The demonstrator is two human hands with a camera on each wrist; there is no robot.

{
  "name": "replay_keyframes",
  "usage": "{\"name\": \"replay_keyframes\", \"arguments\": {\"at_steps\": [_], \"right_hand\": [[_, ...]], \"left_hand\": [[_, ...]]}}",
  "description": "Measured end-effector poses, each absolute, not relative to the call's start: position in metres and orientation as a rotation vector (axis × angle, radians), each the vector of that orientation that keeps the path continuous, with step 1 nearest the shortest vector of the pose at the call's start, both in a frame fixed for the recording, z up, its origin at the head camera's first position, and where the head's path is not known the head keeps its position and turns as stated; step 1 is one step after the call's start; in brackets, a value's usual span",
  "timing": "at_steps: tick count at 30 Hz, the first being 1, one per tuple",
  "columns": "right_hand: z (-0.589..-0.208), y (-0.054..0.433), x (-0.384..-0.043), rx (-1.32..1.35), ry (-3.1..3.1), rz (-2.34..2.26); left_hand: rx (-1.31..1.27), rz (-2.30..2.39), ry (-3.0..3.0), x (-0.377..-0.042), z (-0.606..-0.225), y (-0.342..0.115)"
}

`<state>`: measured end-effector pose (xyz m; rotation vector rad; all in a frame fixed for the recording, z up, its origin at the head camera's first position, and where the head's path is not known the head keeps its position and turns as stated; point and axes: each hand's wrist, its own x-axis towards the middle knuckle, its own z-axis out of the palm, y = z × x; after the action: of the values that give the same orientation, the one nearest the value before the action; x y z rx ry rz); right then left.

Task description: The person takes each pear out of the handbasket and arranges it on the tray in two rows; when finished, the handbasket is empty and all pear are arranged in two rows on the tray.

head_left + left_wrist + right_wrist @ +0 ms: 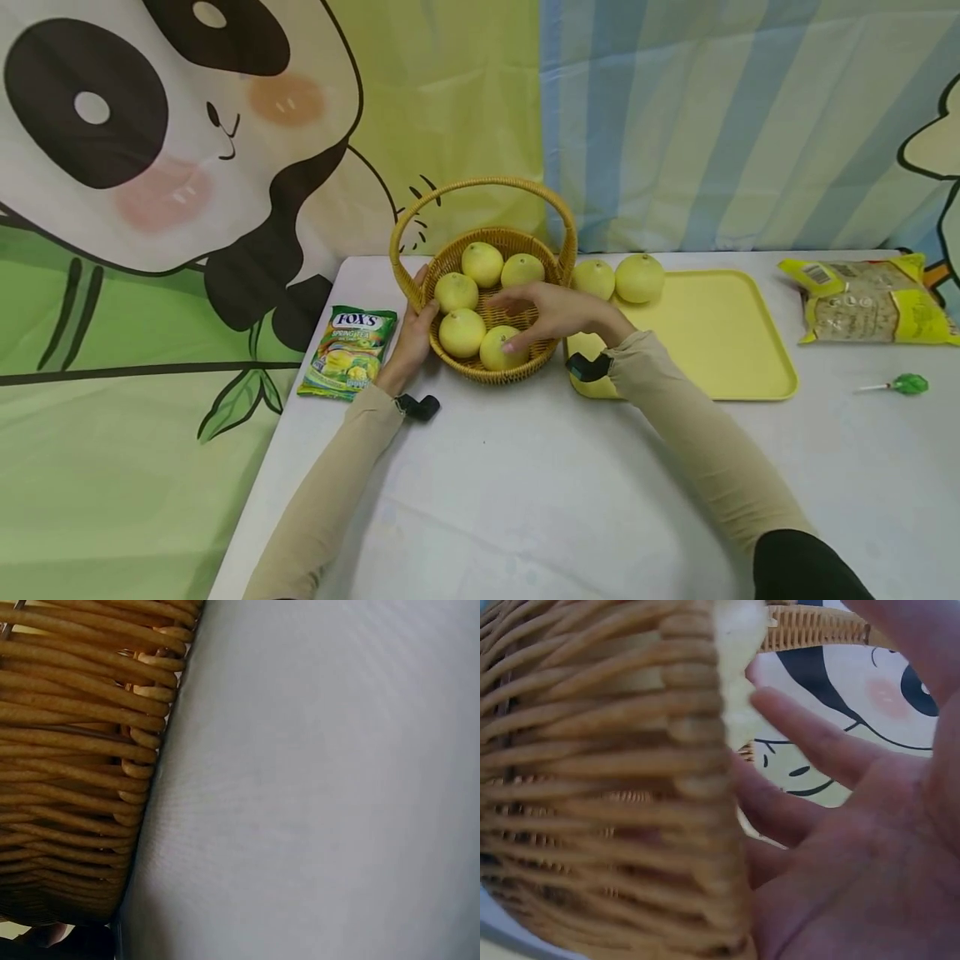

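A wicker basket [501, 375] with a tall arched handle stands at the back of the table, holding several round pale-yellow fruits [462, 333]. My left hand [408, 346] grips the basket's left side by the foot of the handle, thumb at the rim. In the left wrist view only the woven wall [75, 765] and the table show; the fingers are mostly hidden. My right hand [551, 312] reaches over the right rim with fingers spread, its thumb over the front fruit [501, 354]. The right wrist view shows the bare palm [855, 862] beside the woven wall.
Two more fruits [640, 278] sit at the back left of a yellow tray [735, 333], right of the basket. A green Fox's candy bag [348, 352] lies to the left. Farther right are a yellow-and-clear food bag [862, 304] and a green lollipop [910, 384]. A printed cloth hangs behind.
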<state>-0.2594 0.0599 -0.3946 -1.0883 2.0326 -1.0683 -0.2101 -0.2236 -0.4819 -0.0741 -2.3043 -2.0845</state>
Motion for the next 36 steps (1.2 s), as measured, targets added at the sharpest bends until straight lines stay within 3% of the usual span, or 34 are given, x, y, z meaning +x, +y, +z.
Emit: {"name": "replay_keyframes", "arguments": {"at_steps": [18,28,36], "right_hand": [[-0.399,0.046,-0.264,-0.986,1.996,-0.896],[-0.404,0.045,-0.254,-1.153,2.106,-0.933],[-0.409,0.059,-0.247,-1.227,2.142,-1.215]], "left_hand": [[-0.042,-2.073,-2.32,-0.208,-0.482,-0.224],[-0.042,-2.078,-2.314,-0.209,-0.481,-0.224],[-0.06,-2.08,-2.304,-0.209,-0.484,-0.224]]}}
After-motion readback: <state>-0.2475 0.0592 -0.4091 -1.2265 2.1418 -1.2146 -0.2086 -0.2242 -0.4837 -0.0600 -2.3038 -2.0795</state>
